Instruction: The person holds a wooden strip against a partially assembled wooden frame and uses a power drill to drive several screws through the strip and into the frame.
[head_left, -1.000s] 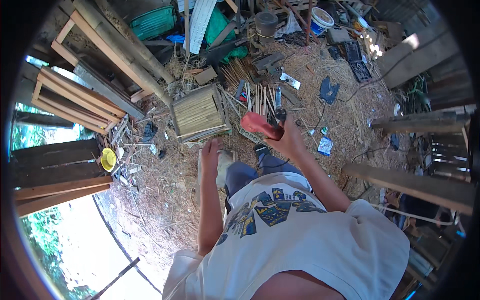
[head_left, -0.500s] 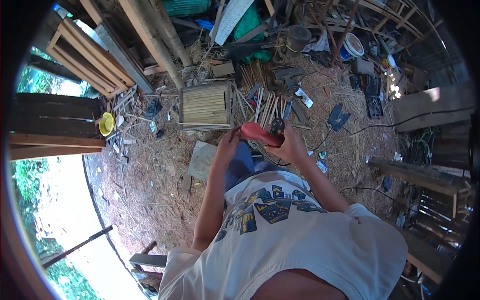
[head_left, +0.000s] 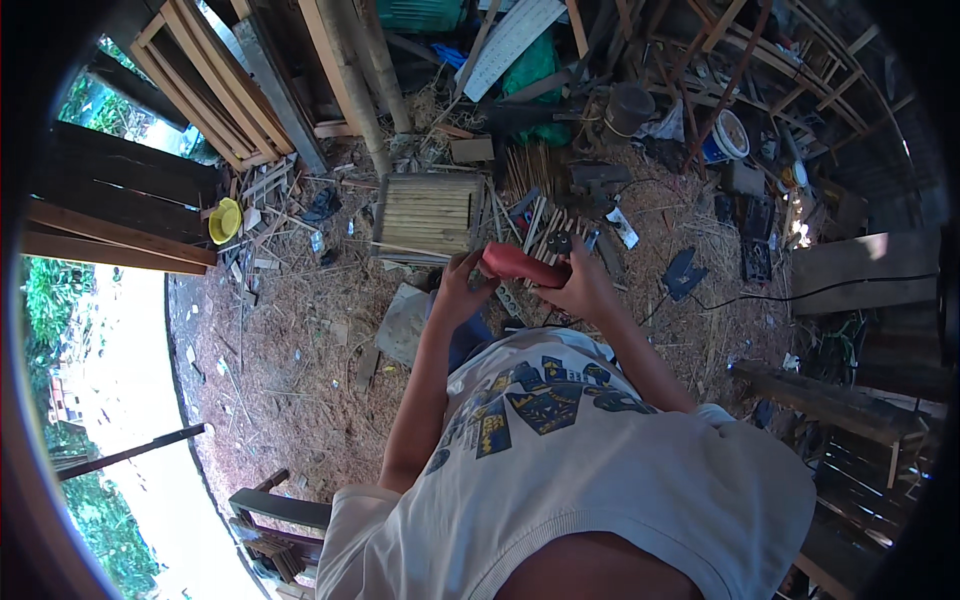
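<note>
White T-shirt (head_left: 660, 490), blue-and-yellow print (head_left: 545, 405), blue trousers (head_left: 467, 342)

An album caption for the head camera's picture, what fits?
Right hand holding a red tool, left hand at its end, above a littered floor.

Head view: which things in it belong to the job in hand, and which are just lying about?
Likely the job:
- red tool, held in the right hand, left hand at its end
- wooden sticks and slatted frame, nearby

Apparently lying about:
- yellow bowl
- white-and-blue bucket
- dark pail
</note>
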